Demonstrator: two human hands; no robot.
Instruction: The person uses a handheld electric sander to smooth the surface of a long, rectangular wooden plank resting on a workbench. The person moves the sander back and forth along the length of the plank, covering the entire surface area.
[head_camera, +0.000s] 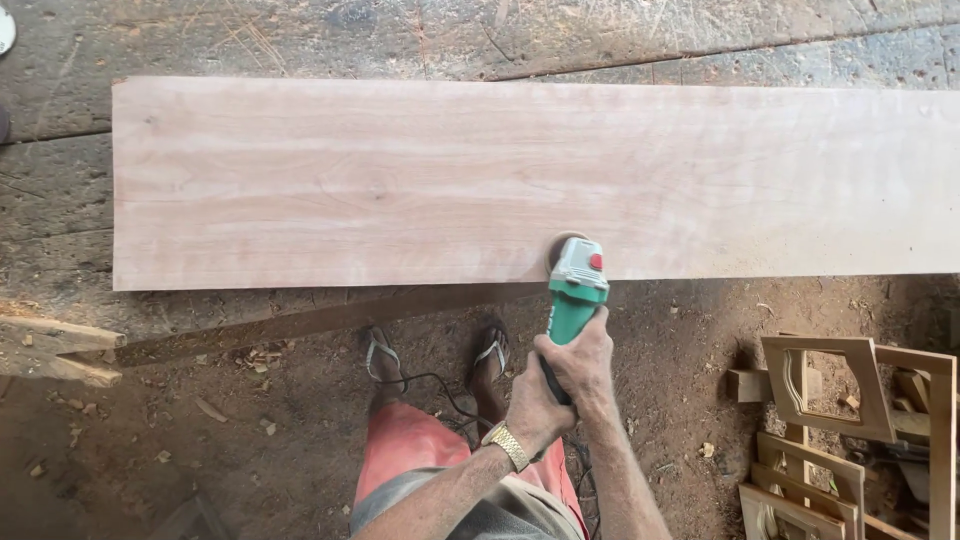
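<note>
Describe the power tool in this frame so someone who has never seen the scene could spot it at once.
Start at the long pale wooden plank lying across the worn workbench. At its near edge, right of centre, sits a green angle grinder, gripped by both hands, left hand and right hand. It is the only green thing, with a grey head and red button.

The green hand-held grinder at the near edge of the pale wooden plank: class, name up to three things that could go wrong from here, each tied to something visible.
1. The green hand-held grinder works right at the edge of the pale wooden plank; it could slip off and gouge the edge.
2. Its black power cord trails by the feet in open sandals; tripping or snagging seems possible.
3. The left hand and right hand grip close together; a kick might twist the tool.
</note>
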